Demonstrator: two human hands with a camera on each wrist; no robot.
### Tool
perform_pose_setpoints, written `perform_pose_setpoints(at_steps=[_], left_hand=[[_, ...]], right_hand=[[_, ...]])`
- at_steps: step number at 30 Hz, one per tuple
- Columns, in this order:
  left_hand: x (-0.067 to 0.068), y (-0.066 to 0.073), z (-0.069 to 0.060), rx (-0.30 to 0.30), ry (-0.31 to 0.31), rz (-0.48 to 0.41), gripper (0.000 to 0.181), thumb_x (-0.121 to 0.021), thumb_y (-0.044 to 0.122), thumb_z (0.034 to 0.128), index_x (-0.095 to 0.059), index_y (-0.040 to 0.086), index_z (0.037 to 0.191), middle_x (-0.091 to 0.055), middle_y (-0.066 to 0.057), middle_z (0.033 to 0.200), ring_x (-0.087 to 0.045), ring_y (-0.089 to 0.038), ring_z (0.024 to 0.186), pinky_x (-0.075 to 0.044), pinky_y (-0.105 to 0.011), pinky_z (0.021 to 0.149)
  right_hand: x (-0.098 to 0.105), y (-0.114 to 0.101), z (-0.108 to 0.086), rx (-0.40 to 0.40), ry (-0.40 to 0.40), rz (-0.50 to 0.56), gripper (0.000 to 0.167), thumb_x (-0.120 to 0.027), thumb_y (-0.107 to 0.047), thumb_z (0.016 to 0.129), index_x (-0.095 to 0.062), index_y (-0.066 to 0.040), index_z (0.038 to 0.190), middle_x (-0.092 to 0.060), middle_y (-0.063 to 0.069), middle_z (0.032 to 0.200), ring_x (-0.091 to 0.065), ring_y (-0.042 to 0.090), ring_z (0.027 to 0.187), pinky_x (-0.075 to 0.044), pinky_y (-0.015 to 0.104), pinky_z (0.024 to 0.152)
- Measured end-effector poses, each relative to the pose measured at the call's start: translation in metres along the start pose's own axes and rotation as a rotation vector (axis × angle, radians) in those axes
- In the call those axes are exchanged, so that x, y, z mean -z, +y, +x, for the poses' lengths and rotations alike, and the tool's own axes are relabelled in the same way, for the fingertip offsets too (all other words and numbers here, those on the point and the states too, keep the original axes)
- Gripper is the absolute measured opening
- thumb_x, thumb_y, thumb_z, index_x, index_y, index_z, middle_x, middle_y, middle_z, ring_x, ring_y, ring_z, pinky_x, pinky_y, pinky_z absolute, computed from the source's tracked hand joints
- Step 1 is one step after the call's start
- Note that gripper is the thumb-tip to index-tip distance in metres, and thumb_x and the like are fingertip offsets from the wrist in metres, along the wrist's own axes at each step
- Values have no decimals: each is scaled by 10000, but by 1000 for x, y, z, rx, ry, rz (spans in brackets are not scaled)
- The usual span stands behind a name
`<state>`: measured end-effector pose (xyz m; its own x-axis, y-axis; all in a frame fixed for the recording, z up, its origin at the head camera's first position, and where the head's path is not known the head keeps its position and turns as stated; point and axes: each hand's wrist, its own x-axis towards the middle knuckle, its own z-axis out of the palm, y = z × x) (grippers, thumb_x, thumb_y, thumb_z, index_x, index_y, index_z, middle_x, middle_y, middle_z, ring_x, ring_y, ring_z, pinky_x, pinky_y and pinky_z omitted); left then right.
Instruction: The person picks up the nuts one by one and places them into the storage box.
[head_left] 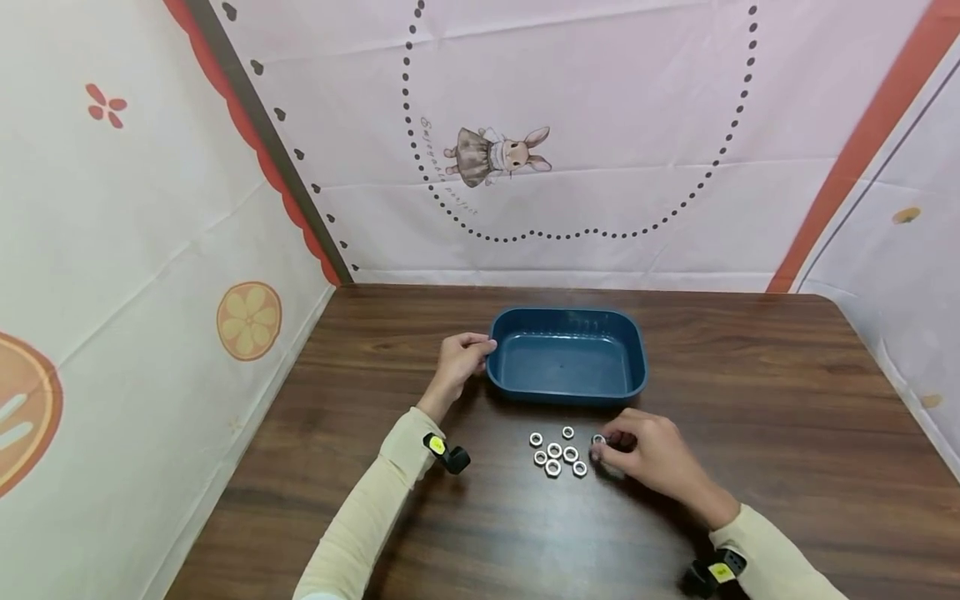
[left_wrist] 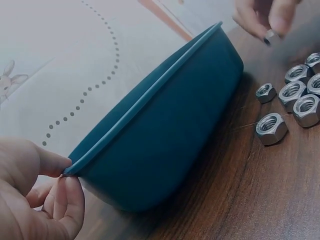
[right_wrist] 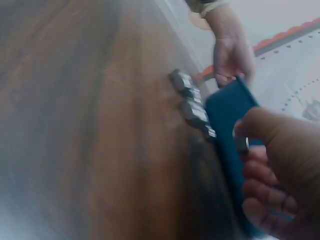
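My left hand [head_left: 459,364] pinches the left rim of a blue plastic bin [head_left: 566,392] between thumb and fingers. The bin stands on the table, and its visible inside holds nothing. Between the thumb and fingers of my right hand [head_left: 652,450] is a metal hex nut [head_left: 597,440], held in front of the bin's near right corner. The same nut [right_wrist: 241,144] shows in the right wrist view, which is blurred. Several silver hex nuts [head_left: 553,451] lie in a loose cluster on the table, left of my right hand; the left wrist view shows their threaded holes [left_wrist: 270,123].
The brown wood-grain table [head_left: 750,375] reaches back to a pale printed cloth [head_left: 637,100] with a rabbit figure. More cloth hangs at the left side [head_left: 150,208] and at the right. A black wrist camera [head_left: 450,457] sits on each sleeve.
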<state>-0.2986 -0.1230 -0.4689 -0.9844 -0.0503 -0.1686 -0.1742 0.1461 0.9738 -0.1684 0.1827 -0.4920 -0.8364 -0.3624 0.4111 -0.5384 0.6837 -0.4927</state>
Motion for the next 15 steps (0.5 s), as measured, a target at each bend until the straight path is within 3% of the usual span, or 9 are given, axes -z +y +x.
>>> perform_pose_setpoints(at_steps=[6,11,15], left_hand=[[1,-3,-3,13,10,1,234,-736,159,950,-735,-13,1108,-676,-57,905,-588,-115,721,-564,-243,677],[0,-3,-2,21,0,3,258,-733,173,955,-731,-14,1133,-694,-70,945,-606,-104,752,-571,-223,680],[0,-1,-2,22,-3,4,260,-737,183,955,-732,-5,1133,-701,-87,988,-614,-115,768,-572,-210,676]], right_hand=[[36,18,29,167,6,110,170,-876,-113,776,-766,-205,868,-654,-144,812,-568,-14,662,-502,179,551],[67,35,79,250,-89,130,165,-863,-99,795,-787,-211,890,-678,-142,843,-553,-3,644,-466,176,512],[72,44,122,299,-178,89,93,-842,-134,826,-806,-179,898,-660,-134,825,-533,11,647,-463,196,531]])
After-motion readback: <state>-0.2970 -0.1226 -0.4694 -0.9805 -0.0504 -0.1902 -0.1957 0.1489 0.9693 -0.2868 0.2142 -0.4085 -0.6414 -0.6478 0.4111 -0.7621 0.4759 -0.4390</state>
